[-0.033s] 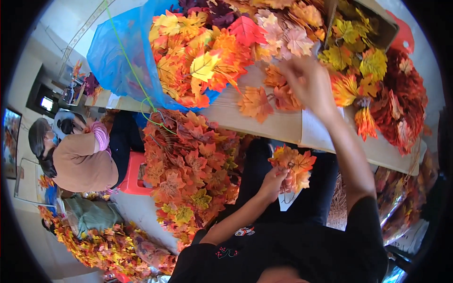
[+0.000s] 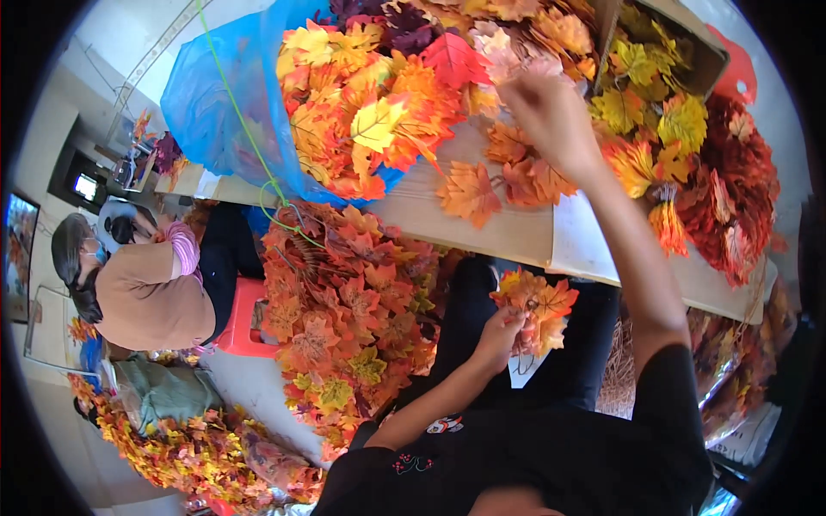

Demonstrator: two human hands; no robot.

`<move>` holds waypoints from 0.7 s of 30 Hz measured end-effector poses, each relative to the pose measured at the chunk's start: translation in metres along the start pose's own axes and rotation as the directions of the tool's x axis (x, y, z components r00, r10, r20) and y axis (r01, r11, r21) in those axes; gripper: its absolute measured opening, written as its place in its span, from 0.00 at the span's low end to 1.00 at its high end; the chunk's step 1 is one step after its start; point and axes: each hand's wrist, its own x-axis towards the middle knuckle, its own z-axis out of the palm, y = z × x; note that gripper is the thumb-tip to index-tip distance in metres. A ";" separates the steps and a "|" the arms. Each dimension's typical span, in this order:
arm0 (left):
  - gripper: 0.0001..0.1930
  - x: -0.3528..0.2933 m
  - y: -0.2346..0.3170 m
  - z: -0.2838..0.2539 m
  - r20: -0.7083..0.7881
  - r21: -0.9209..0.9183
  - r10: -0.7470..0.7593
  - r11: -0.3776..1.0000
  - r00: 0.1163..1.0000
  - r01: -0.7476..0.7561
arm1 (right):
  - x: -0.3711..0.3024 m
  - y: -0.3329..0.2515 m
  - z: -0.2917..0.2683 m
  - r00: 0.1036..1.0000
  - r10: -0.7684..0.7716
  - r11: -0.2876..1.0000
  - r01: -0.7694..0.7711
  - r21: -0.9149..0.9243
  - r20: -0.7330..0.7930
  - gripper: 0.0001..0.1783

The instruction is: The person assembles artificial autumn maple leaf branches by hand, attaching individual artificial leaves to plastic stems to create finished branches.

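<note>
Above my lap, my left hand (image 2: 497,340) is closed on a small bunch of orange artificial maple leaves (image 2: 548,311) with thin stems hanging below. My right hand (image 2: 553,120) reaches over the table (image 2: 430,213), its fingers curled together at the edge of some pale pink leaves (image 2: 496,50). Whatever those fingers hold is hidden. Just below that hand, loose orange leaves (image 2: 470,194) lie on the tabletop. A heap of yellow-orange leaves (image 2: 376,125) spills from a blue plastic bag (image 2: 215,107) to their left.
A cardboard box (image 2: 701,47) with yellow-green leaves stands at the far right, beside dark red leaves (image 2: 721,198). White paper (image 2: 585,236) lies at the table's near edge. A large leaf pile (image 2: 344,301) hangs left of my legs. Another person (image 2: 155,292) sits on a red stool (image 2: 245,318).
My right hand has moved slightly up and left, toward the pale pink leaves, its fingers now more curled. The left hand still holds the orange leaves in nearly the same place.
</note>
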 end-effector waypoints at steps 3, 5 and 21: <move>0.08 0.005 -0.007 -0.003 -0.058 0.068 0.048 0.997 0.997 -0.044 | 0.114 0.066 0.052 1.000 0.007 0.993 -0.010 -0.114 -0.027 0.14; 0.08 0.003 -0.006 -0.001 -0.073 -0.011 0.061 0.998 0.995 -0.062 | 0.153 0.084 0.081 0.995 0.050 0.985 -0.063 -0.163 -0.081 0.14; 0.08 -0.008 0.015 -0.012 0.049 -0.031 0.197 0.980 0.979 -0.196 | 0.155 0.061 0.101 0.997 0.063 0.977 -0.053 -0.208 0.043 0.11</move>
